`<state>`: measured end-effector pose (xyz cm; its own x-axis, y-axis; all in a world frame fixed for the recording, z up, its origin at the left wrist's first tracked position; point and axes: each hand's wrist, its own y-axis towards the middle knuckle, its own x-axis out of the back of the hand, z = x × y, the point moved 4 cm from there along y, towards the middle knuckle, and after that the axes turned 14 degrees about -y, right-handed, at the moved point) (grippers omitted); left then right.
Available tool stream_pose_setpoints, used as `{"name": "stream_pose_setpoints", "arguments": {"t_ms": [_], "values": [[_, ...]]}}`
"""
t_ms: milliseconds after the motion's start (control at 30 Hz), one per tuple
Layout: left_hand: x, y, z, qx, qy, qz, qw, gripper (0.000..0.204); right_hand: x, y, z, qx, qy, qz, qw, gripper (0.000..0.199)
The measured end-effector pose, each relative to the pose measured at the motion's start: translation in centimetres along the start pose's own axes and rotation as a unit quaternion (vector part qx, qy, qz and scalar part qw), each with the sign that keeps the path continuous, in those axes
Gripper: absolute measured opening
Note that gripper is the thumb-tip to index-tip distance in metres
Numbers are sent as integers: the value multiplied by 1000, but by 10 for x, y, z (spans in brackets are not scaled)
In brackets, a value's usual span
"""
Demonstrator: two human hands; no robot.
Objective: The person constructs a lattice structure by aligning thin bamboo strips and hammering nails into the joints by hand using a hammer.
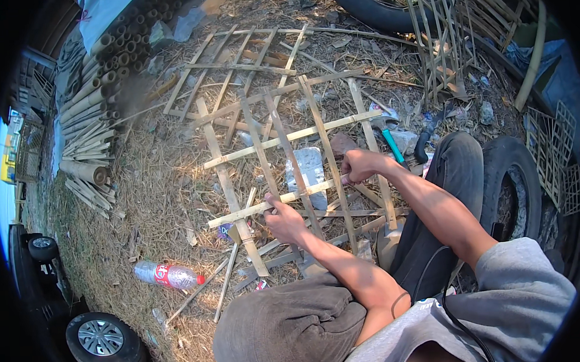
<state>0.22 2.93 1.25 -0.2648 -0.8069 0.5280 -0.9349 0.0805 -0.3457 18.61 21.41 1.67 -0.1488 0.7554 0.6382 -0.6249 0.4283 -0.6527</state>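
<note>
A lattice of flat bamboo slats lies in front of me, its long strips crossed by others. One pale bamboo slat slants across its lower part. My left hand is closed on this slat near its middle, thumb on top. Toward the slat's right end, my right hand is closed in a pinch, knuckles up; its fingertips are partly hidden. Beneath the lattice shows a flat pale stone slab. Right of the lattice is a tool with a green handle.
Another bamboo lattice lies beyond. Bamboo poles are stacked at left, with a plastic bottle and a vehicle wheel nearer. A tyre stands beside my right knee; upright bamboo strips rise at far right.
</note>
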Motion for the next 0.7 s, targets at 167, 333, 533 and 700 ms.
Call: {"name": "stream_pose_setpoints", "arguments": {"t_ms": [167, 333, 533, 700], "values": [[4, -3, -4, -7, 2, -6, 1000, 78, 0, -4, -3, 7, -15, -15, 1000, 31], [11, -10, -19, -24, 4, -23, 999, 78, 14, -18, 1, -10, -7, 5, 1000, 32], [15, 3, -4, -142, -36, 22, 989, 83, 35, -33, 25, -4, -41, -16, 999, 36], [16, 9, -2, -125, -53, 1, 991, 86, 48, -46, 34, 48, -67, -105, 991, 40]]}}
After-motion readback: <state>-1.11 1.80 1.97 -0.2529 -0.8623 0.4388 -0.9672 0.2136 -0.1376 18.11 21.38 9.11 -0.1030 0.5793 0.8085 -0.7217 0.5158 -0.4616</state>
